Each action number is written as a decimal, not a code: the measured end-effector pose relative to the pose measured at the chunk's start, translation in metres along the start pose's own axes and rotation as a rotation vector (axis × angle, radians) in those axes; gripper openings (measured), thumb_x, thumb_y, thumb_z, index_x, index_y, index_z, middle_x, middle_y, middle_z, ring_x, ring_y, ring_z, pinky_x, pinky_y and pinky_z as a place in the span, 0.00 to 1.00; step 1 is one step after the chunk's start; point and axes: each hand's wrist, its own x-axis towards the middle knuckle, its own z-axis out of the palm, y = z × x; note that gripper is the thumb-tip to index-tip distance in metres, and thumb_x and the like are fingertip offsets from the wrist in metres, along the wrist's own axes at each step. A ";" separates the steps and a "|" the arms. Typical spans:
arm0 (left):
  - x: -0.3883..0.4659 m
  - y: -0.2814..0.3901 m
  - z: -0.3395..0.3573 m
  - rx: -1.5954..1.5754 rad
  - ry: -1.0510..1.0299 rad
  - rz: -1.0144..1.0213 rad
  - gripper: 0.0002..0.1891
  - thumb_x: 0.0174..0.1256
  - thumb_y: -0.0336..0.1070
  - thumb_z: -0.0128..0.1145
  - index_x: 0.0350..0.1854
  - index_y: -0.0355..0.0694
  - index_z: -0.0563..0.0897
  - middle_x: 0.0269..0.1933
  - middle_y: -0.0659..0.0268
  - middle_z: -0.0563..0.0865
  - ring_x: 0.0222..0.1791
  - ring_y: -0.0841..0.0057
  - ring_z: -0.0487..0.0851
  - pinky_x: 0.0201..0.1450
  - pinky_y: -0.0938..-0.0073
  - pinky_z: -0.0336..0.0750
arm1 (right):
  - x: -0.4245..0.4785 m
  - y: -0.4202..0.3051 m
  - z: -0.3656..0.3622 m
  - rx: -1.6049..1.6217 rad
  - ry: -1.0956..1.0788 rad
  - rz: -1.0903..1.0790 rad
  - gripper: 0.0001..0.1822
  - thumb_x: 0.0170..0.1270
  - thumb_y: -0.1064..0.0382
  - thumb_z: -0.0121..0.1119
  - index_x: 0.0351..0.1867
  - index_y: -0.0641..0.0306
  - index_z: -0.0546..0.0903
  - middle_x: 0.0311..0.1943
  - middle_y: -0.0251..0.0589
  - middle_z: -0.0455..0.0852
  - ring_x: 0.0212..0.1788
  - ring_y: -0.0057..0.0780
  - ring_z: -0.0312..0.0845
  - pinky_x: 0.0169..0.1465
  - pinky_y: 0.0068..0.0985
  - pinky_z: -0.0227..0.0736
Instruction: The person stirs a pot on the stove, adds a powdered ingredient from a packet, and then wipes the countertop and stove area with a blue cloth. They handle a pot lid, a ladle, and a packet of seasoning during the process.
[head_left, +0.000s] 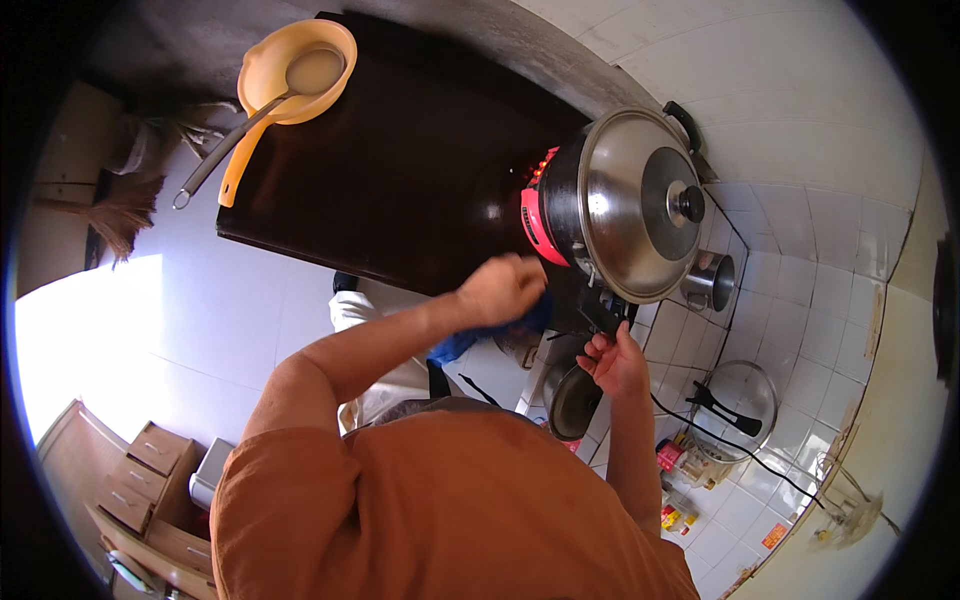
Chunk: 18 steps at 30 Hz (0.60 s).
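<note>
My left hand (504, 289) is curled and blurred by motion at the front edge of the dark tabletop (405, 172). Behind it and below lies blue cloth-like material (457, 346); whether the hand holds anything is hidden. To the right, my right hand (616, 361) has its thumb at the end of the pot's black side handle (600, 309), with the fingers curled below. A full grip cannot be made out. The dark pot (562, 180) stands on a red-fronted electric cooker (538, 225) with lit indicators. A domed steel lid with a glass centre (626, 217) covers it.
A yellow plastic dipper (259, 71) with a metal ladle (225, 154) in it stands at the table's far left corner, both handles overhanging. On the right, a steel pot (709, 281), a glass lid (742, 390) and bottles (679, 461) sit on white tile. A black cord (739, 446) runs to the wall.
</note>
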 end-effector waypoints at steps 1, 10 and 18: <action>0.020 -0.004 -0.018 -0.058 0.105 0.003 0.08 0.61 0.38 0.52 0.32 0.39 0.79 0.32 0.48 0.81 0.37 0.51 0.80 0.41 0.57 0.75 | -0.002 0.001 0.000 0.001 0.019 -0.001 0.21 0.71 0.43 0.42 0.30 0.57 0.74 0.25 0.32 0.75 0.33 0.28 0.73 0.39 0.35 0.76; 0.179 -0.023 -0.043 -0.092 0.494 -0.157 0.15 0.66 0.44 0.45 0.45 0.42 0.80 0.47 0.47 0.79 0.52 0.52 0.75 0.56 0.64 0.70 | 0.000 -0.002 0.003 -0.022 -0.071 -0.017 0.22 0.70 0.41 0.41 0.33 0.57 0.75 0.25 0.30 0.75 0.34 0.27 0.73 0.40 0.35 0.76; 0.050 0.019 0.048 -0.219 0.693 -0.097 0.07 0.63 0.30 0.53 0.39 0.37 0.71 0.37 0.48 0.73 0.39 0.51 0.72 0.43 0.59 0.70 | -0.002 0.001 0.002 -0.063 0.003 -0.013 0.23 0.69 0.40 0.43 0.32 0.57 0.76 0.24 0.30 0.75 0.34 0.27 0.73 0.39 0.36 0.76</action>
